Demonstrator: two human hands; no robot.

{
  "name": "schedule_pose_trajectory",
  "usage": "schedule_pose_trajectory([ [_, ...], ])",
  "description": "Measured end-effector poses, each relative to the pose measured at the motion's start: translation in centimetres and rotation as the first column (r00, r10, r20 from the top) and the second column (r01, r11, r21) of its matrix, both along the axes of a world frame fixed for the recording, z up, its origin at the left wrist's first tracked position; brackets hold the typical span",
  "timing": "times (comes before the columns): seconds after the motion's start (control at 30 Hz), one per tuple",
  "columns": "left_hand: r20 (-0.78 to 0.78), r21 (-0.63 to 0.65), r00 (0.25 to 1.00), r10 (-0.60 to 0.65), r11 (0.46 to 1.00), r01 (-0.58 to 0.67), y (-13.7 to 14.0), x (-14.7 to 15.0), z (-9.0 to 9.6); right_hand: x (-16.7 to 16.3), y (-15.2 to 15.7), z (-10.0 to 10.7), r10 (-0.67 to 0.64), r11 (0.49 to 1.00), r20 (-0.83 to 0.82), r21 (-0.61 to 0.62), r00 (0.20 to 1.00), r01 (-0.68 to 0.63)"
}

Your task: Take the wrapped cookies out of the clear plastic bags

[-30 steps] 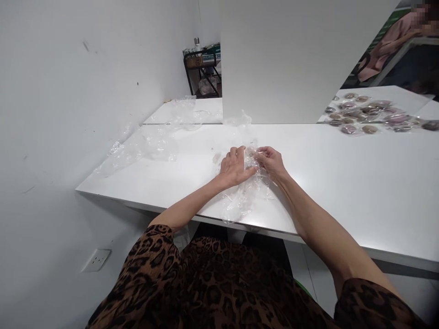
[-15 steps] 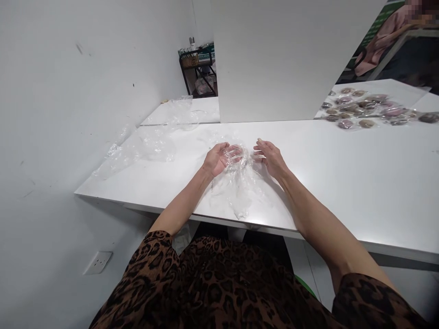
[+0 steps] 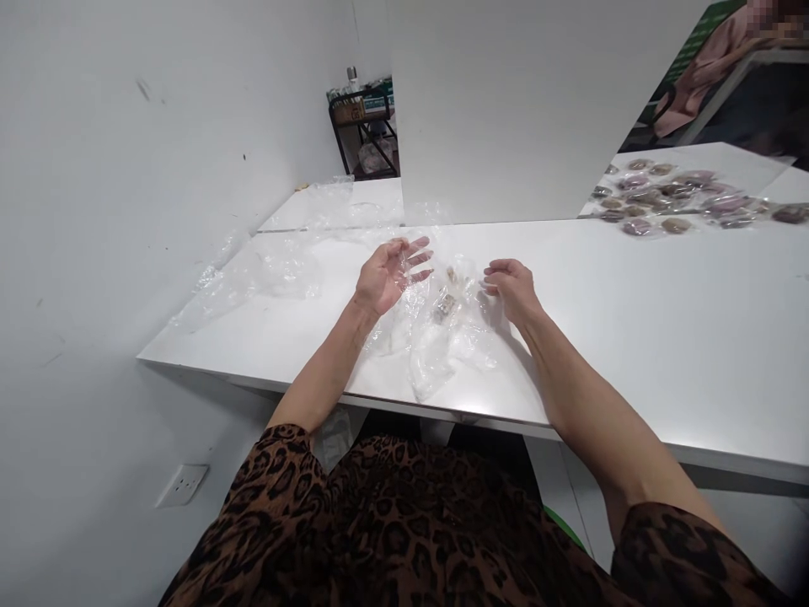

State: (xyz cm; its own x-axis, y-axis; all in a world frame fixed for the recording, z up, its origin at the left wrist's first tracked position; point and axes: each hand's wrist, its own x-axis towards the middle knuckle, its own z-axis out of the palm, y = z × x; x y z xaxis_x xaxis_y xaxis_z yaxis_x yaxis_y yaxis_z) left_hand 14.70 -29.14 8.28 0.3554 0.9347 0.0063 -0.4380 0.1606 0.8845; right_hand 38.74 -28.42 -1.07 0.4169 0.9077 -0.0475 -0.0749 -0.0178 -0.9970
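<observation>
Left hand (image 3: 393,274) fanned right out, grip released, right hand (image 3: 511,291) curled, its grip impossible to tell, crumpled clear plastic (image 3: 435,358) lying between them on the white counter (image 3: 657,337)

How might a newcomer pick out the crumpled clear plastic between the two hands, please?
Start at the white table before the upright pale panel. Between the left hand and right hand lies the crumpled clear plastic. Unlike the clear film nearer the wall, it shows a small brownish patch.
</observation>
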Motion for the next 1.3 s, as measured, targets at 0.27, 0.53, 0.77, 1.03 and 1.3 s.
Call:
schedule_pose_trajectory([
  [0.27, 0.065, -0.070, 0.996, -0.054, 0.996, 0.059, -0.9, 1.1, 1.7, -2.5, -2.5, 1.0, 0.331, 0.884, 0.396, 0.186, 0.856, -0.428],
  [0.53, 0.042, -0.001, 0.998, -0.036, 0.999, 0.036, -1.2, 1.2, 3.5, -0.7, -1.9, 1.6, 0.490, 0.864, -0.026, 0.148, 0.871, -0.481],
  [0.77, -0.017, 0.035, 0.994, 0.108, 0.994, -0.107, -0.3, -1.4, 3.0, 1.5, -1.3, 1.6, 0.352, 0.929, -0.152, -0.061, 0.924, -0.364],
  [1.03, -0.066, 0.007, 0.992, 0.104, 0.995, -0.104, -0.8, -2.5, 1.3, -1.4, -2.1, 1.2, 0.443, 0.893, 0.091, -0.131, 0.892, -0.430],
  [1.3, -0.039, 0.016, 0.988, 0.148, 0.989, -0.147, -1.0, -3.9, 1.2, -1.0, -2.4, 2.1, 0.412, 0.911, 0.203, -0.092, 0.888, -0.402],
])
